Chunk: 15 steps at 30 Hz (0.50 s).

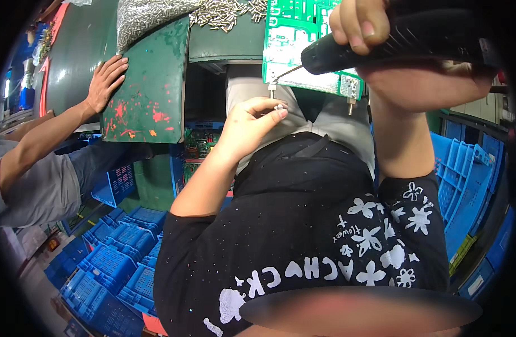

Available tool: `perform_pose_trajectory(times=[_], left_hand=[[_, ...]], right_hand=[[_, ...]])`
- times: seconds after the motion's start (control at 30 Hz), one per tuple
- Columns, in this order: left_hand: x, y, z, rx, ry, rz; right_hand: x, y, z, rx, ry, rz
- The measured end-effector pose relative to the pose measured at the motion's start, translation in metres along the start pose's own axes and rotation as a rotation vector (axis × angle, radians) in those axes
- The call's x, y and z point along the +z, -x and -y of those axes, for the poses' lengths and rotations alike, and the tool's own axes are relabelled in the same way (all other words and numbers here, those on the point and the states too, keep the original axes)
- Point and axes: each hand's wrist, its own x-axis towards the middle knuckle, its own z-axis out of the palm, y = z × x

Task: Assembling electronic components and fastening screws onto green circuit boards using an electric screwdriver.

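Observation:
My right hand is wrapped round a black electric screwdriver, held almost level. Its thin bit reaches down to the near left corner of a green circuit board. Under that corner a metal standoff points toward me. Another standoff sticks out at the board's near right corner. Just below the left standoff, my left hand is closed, with a small silvery metal piece pinched between thumb and forefinger. Its exact shape is too small to tell.
Loose metal standoffs lie heaped behind the board, beside a clear bag full of them. At the left a co-worker's hand rests on the green tabletop. Blue crates stand lower left, with another crate at right.

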Motion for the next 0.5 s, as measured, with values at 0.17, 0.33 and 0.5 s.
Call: perform_pose_trajectory(times=[0.17, 0.33, 0.5], left_hand=[[0.003, -0.004, 0.003, -0.013, 0.084, 0.024], [0.005, -0.003, 0.0, -0.029, 0.133, -0.011], [0.007, -0.003, 0.002, -0.009, 0.152, -0.03]], right_hand=[[0.009, -0.004, -0.002, 0.031, -0.189, -0.004], [0.036, -0.017, -0.005, 0.036, -0.393, 0.047], [0.045, -0.019, -0.006, 0.043, -0.376, 0.071]])
